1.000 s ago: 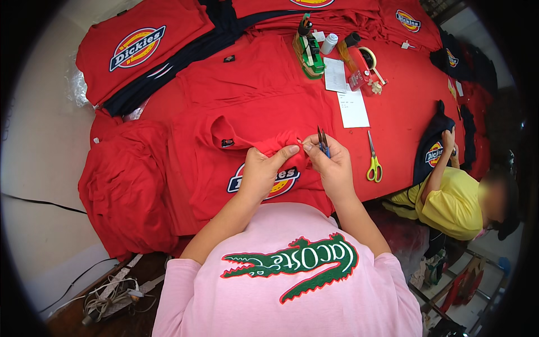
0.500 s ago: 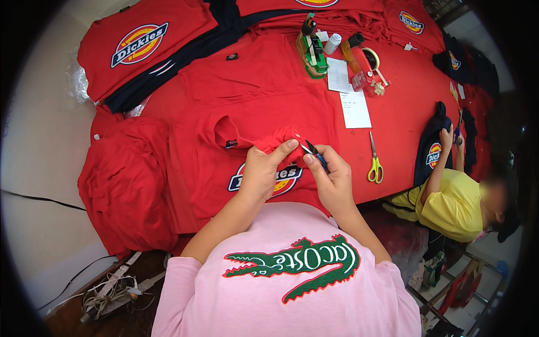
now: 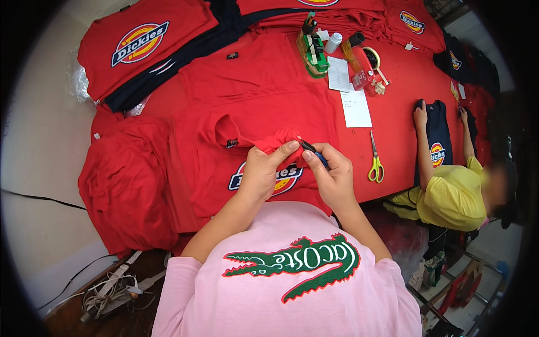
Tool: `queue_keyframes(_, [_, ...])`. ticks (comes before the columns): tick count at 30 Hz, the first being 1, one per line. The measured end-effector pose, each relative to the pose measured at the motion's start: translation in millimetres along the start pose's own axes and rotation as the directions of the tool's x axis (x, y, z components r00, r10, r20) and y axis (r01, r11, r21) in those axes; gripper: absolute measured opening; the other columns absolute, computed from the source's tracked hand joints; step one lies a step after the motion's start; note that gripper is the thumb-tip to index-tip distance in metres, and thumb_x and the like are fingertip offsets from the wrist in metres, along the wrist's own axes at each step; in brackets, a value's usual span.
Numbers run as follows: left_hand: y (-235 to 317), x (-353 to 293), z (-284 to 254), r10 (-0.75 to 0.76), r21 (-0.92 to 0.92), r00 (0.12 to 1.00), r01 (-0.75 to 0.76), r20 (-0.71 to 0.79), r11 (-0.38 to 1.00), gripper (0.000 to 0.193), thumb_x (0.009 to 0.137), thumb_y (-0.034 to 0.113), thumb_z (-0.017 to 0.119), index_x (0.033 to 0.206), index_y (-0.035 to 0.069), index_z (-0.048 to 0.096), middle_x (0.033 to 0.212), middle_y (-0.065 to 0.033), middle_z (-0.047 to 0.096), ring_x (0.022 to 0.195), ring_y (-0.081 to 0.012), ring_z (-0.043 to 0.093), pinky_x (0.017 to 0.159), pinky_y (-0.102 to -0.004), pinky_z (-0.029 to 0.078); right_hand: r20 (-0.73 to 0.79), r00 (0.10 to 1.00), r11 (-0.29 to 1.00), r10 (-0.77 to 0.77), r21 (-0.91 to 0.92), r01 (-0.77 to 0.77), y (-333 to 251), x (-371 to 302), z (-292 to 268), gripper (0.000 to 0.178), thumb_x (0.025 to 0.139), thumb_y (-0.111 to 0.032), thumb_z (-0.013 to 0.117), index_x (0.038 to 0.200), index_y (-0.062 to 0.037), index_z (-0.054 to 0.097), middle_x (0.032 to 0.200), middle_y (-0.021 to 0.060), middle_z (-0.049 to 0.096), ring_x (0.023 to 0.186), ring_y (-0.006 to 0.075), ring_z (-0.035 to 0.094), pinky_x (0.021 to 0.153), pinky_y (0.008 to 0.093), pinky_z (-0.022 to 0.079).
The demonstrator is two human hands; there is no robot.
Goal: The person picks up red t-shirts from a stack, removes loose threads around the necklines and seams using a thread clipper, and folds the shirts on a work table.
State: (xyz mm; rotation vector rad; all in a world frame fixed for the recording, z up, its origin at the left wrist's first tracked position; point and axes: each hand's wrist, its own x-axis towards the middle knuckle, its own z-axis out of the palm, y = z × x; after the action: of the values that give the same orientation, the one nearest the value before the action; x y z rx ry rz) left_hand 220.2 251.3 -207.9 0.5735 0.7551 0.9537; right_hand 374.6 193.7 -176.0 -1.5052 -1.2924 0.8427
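A red T-shirt [image 3: 247,112] with a round printed emblem lies spread in front of me on the table. My left hand [image 3: 264,168] pinches a gathered fold of it, just right of the raised collar [image 3: 227,132]. In my right hand [image 3: 332,174] is a pair of small thread snips [image 3: 315,155] with a blue handle. Its blades are together and meet the red cloth at my left fingertips. Whether a thread lies between the blades is too small to tell.
Yellow-green scissors [image 3: 375,168] lie to the right, below paper sheets [image 3: 356,109]. Behind them stand a green tool [image 3: 316,56], a white bottle [image 3: 333,43] and a red tape dispenser [image 3: 363,78]. A red garment heap [image 3: 126,185] lies left. At right, a co-worker [image 3: 457,196] holds a navy shirt [image 3: 437,126].
The snips' blades, apart before, have come together at the cloth. My left hand has hardly moved. The co-worker's hands have moved apart, spreading the navy shirt flat.
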Motion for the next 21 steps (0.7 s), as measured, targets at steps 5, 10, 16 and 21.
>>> queue_keyframes(5, [-2.4,0.8,-3.6,-0.008,-0.017,1.000,0.008,0.009,1.000,0.020,0.094,0.010,0.077,0.111,0.000,0.075,0.105,-0.0045,0.075,0.096,-0.0109,0.068,0.089,-0.0265,0.053,0.009,1.000,1.000,0.007,-0.004,-0.007,-0.2,-0.7,-1.4,0.019,0.101,-0.017,0.069,0.098,0.0012,0.071,0.073,0.0053,0.066,0.067,0.0088,0.058,0.060,0.0273,0.045])
queue_keyframes(10, [0.0,-0.1,-3.0,-0.004,0.035,1.000,0.004,0.020,0.999,0.019,0.094,0.009,0.076,0.110,0.000,0.075,0.103,-0.0045,0.076,0.095,-0.0111,0.069,0.088,-0.0266,0.054,0.016,1.000,1.000,0.018,0.017,-0.018,4.8,-1.8,-2.2,0.019,0.101,-0.017,0.068,0.097,0.0013,0.070,0.071,0.0043,0.064,0.066,0.0075,0.056,0.060,0.0268,0.044])
queue_keyframes(16, [-0.4,0.2,-5.5,0.008,0.082,0.999,-0.012,0.051,0.997,0.016,0.093,0.010,0.077,0.107,0.001,0.076,0.100,-0.0037,0.076,0.091,-0.0106,0.070,0.085,-0.0265,0.055,0.022,1.000,1.000,0.013,0.019,-0.013,12.1,-3.1,-3.7,0.019,0.101,-0.017,0.069,0.097,0.0010,0.070,0.070,0.0035,0.063,0.065,0.0068,0.054,0.058,0.0267,0.043])
queue_keyframes(21, [1.5,-1.7,-5.2,-0.023,0.097,0.999,0.019,0.034,0.995,0.015,0.093,0.010,0.078,0.106,0.002,0.076,0.100,-0.0031,0.076,0.092,-0.0101,0.070,0.085,-0.0260,0.055,0.006,1.000,1.000,-0.018,0.023,0.018,9.9,-3.1,-2.4,0.019,0.101,-0.017,0.069,0.096,0.0010,0.070,0.070,0.0036,0.063,0.064,0.0071,0.053,0.057,0.0270,0.042])
